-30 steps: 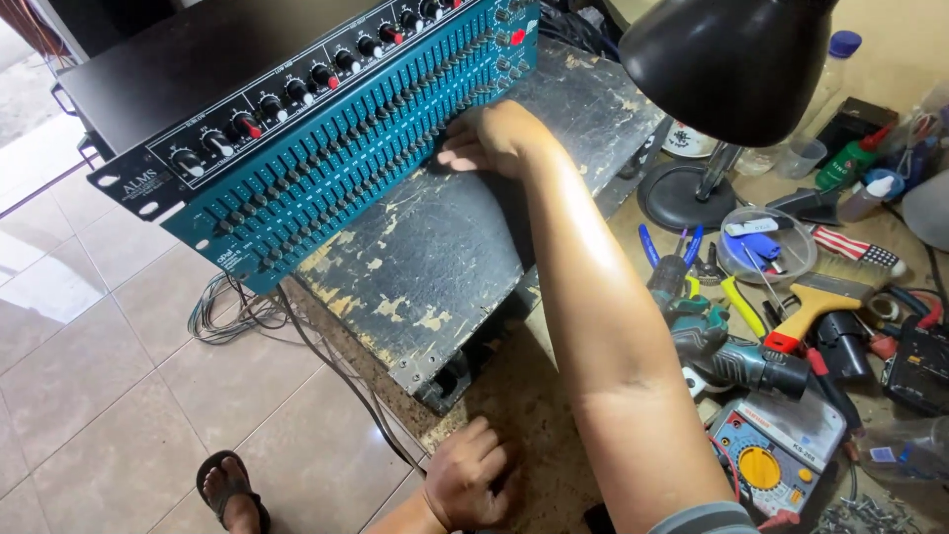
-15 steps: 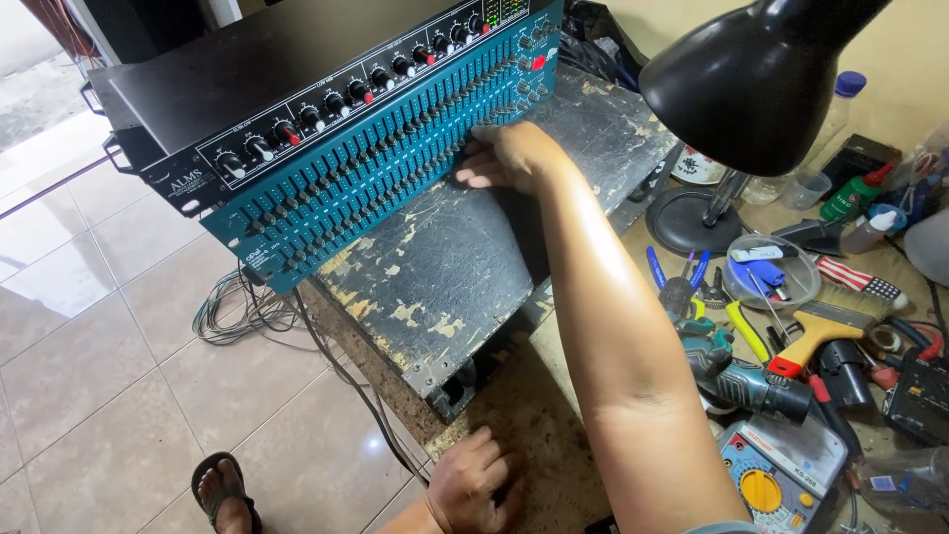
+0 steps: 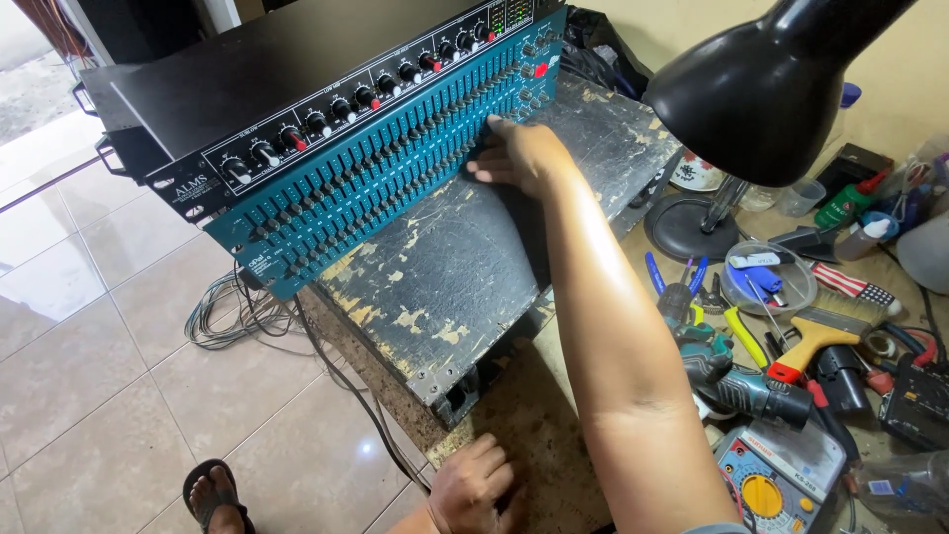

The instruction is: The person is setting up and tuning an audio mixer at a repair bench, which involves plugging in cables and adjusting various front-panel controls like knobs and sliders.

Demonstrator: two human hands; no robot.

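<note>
A teal rack equalizer [image 3: 326, 203] with rows of small sliders sits under a black unit [image 3: 326, 117] that has a line of knobs. Both rest on a worn black metal case [image 3: 465, 267] with peeling paint. My right hand [image 3: 519, 156] reaches out with the arm stretched, fingertips on the sliders near the equalizer's right end, and grips nothing. My left hand [image 3: 474, 487] lies flat on the speckled stone counter's near edge [image 3: 524, 415], fingers spread and empty.
A black desk lamp [image 3: 781, 79] hangs over the right side. Below it lie a multimeter [image 3: 776, 485], a cordless drill [image 3: 741, 388], pliers, brushes, bottles and a clear bowl [image 3: 766, 282]. Cables [image 3: 237, 316] coil on the tiled floor by my sandalled foot [image 3: 213, 494].
My right hand has slid slightly along the slider rows, staying near the right end. My left hand stays on the counter edge. The view has shifted a little.
</note>
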